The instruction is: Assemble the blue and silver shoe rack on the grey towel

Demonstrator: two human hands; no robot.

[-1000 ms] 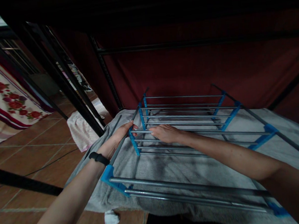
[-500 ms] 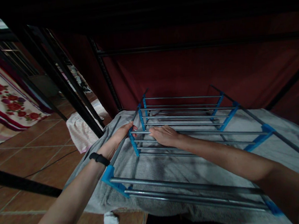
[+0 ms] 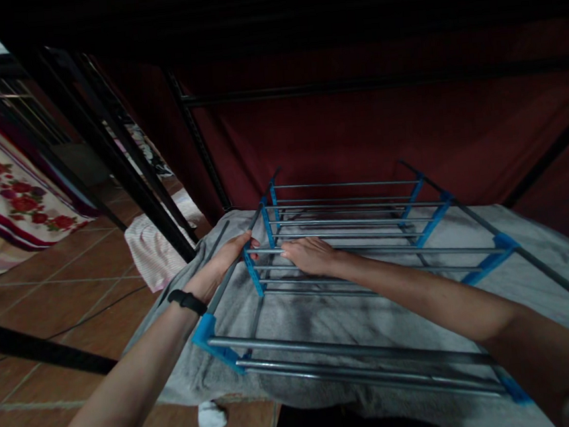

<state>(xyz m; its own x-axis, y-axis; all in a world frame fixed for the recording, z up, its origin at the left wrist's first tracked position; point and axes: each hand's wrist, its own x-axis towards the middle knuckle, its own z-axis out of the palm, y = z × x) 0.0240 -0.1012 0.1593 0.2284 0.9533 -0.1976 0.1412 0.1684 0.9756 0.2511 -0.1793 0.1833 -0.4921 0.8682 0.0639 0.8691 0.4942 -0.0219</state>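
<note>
I am looking down at a metal rack with grey bars and blue plastic joints, which is lying flat on a grey blanket spread over a low surface, probably so the bars are cushioned and are not scraping what lies underneath. The left hand, with a black band on its wrist, is wrapping around the rack's left side rail right beside a blue joint; its fingers are curling closed on the rail, which reads to me as bracing the frame so it is not sliding. The right hand is resting palm down across the thin crossbars in the middle section, fingers held together and laid flat over one bar; I cannot tell whether the fingertips are hooking under it or only pressing on it. The two hands are sitting near each other at the same shelf level, one on the rail and one on the bars that plug into it. Behind the rack a dark red cloth is hanging from a black frame. To the left, black posts are standing on a brown tiled floor, with a pale folded cloth and a flowered sheet further off.
</note>
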